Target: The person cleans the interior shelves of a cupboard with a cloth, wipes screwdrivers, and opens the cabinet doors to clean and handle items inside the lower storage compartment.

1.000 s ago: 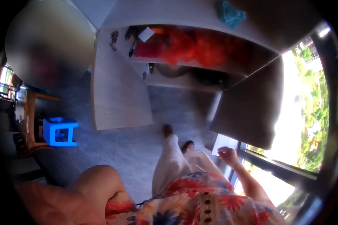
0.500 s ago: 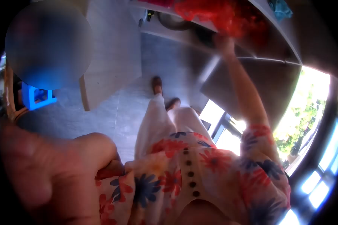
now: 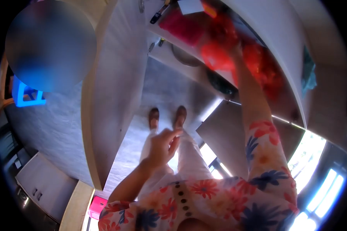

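My right hand (image 3: 234,48) reaches up into an open drawer or shelf among red plastic bags. Its fingers are blurred and partly covered, but they appear closed on a red plastic bag (image 3: 216,56) that bunches around the wrist. More red plastic (image 3: 264,71) lies to the right of the forearm. In front of my trousers hangs my left hand (image 3: 162,146), fingers loosely bent and a little apart from the thumb, with nothing visible in it.
A pink cloth or bag (image 3: 182,27), a dark handheld device (image 3: 156,17) and a white sheet (image 3: 191,6) lie beside the red bags. A pale door panel (image 3: 117,84) stands at left, past it a blue stool (image 3: 30,101). Below the compartment is a dark green item (image 3: 219,81).
My left hand has dropped from close to the camera to in front of my legs. My right hand is still among the red bags, and the view has shifted, showing more of the compartment.
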Available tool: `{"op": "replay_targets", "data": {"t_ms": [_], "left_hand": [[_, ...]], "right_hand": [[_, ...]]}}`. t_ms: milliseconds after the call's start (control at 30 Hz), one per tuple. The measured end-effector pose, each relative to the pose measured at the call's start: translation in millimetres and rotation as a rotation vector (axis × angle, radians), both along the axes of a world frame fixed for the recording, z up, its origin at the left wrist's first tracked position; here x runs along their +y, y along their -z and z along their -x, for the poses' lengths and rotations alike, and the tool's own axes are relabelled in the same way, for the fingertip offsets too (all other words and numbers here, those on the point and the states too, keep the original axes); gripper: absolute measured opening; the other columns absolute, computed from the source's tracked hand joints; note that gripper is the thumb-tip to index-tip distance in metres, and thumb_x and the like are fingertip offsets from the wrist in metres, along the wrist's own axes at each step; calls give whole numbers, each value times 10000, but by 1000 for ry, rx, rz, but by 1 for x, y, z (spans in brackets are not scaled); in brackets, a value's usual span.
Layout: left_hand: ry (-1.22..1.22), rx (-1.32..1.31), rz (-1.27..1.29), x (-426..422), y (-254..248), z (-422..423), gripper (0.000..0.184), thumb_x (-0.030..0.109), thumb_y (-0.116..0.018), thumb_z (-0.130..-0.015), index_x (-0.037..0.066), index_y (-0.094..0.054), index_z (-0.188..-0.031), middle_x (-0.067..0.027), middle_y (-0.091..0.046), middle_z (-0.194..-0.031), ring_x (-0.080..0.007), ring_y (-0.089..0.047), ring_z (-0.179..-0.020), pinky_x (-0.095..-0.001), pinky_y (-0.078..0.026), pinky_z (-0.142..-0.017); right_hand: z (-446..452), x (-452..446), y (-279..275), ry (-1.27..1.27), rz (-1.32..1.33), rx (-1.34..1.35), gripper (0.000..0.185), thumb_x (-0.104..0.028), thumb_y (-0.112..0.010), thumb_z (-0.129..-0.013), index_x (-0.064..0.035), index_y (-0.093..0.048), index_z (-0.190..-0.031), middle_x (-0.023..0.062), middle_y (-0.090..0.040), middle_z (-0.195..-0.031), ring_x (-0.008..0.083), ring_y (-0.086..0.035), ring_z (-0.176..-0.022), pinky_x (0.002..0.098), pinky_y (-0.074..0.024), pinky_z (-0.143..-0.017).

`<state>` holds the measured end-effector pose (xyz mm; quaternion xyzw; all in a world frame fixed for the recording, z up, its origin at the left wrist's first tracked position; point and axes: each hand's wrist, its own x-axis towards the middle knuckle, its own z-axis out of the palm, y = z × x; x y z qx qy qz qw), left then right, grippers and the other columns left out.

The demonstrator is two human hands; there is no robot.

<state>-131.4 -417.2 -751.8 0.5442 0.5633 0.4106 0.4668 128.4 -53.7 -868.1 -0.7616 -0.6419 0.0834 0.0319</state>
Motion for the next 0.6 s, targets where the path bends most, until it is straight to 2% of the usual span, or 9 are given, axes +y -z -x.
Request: {"op": "replay_targets", "data": {"t_ms": [133,233,333,433,500,600], "left_hand": [[-66,21,78,-9,45,-13,216,-59,-606,-735,33,-599,-930,-46,-470,-612,-99,-460,-502,-221,-386,-490],[-97,19,99,-3,72,-21,202,-45,-606,-741,33,-599,-927,-49,-504,-630,-102,-495,-519,-221,-400,-496],[-147,17,64,10,87,-27,199,-34,-608,-743,34,-601,-930,-55,-533,-648,-106,-520,-536,-219,-420,-510],[-146,65,51,24,92,-26,208,-23,-608,-747,55,-611,-940,-56,-548,-662,-111,-536,-550,-220,-435,-522],[-142,85,74,29,92,-24,212,-18,-608,-748,65,-615,-943,-58,-553,-664,-114,-540,-552,-223,-440,-526],[-153,88,136,33,96,-24,214,-13,-611,-746,71,-617,-943,-60,-549,-655,-120,-535,-546,-233,-440,-525]], "right_hand": [[-3,-32,30,147,157,-51,1098,-514,-723,-544,-29,-154,-1348,213,-404,-1279,344,-434,-1156,385,-404,-925],[1,-34,27,156,166,42,886,-412,-693,-589,-35,-276,-1274,216,-486,-1194,341,-482,-1100,380,-413,-907],[-19,-24,47,206,84,175,803,-374,-685,-594,-36,-317,-1223,219,-529,-1131,346,-497,-1077,383,-414,-902],[-21,-31,41,204,19,208,861,-372,-698,-575,-35,-292,-1256,209,-535,-1124,358,-510,-1052,396,-416,-893],[-26,-42,24,59,-33,59,799,-336,-696,-604,-38,-330,-1249,201,-543,-1107,365,-523,-1018,404,-420,-879],[8,-42,-42,-352,-347,138,665,-268,-677,-657,-44,-402,-1220,176,-551,-1095,356,-521,-1004,414,-416,-869]]}}
